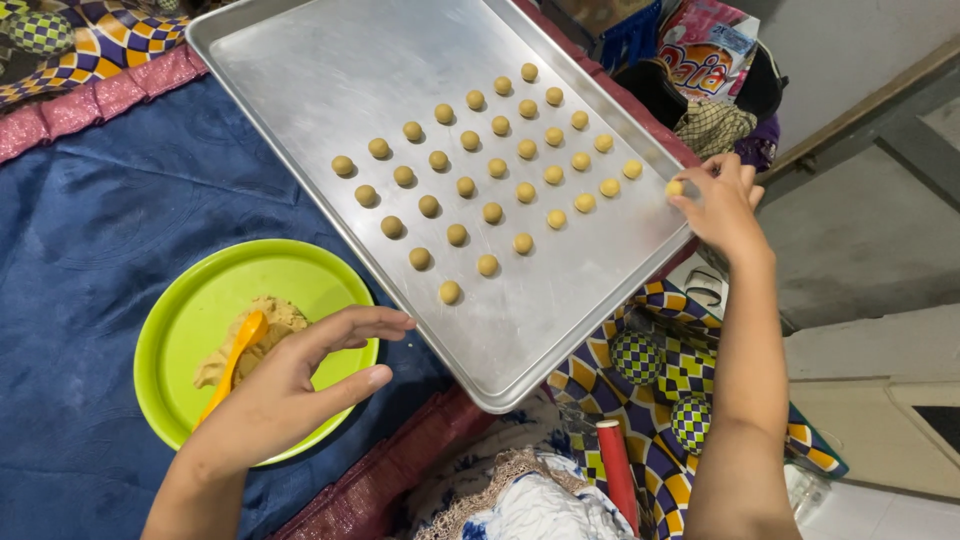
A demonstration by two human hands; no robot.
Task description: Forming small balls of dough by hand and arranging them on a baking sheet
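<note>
The right hand (722, 205) pinches a dough ball (675, 187) at the tray's (560, 330) three o'clock edge, extending the rows. The left hand (300, 385), fingers released, hovers over the green bowl (180, 320).

A blue cloth (90, 240) is lying spread under everything, with a pink quilted border (95, 100) running along its far edge. A patterned fabric of purple, yellow and white checks (95, 40) is showing at the top left, and a similar checked fabric (660, 385) is bunching at the lower right. A red cylinder (617, 475) is resting against it. A colourful packet (705, 55) and a blue glove (630, 35) are sitting at the top right, beside a grey concrete floor (860, 230).
</note>
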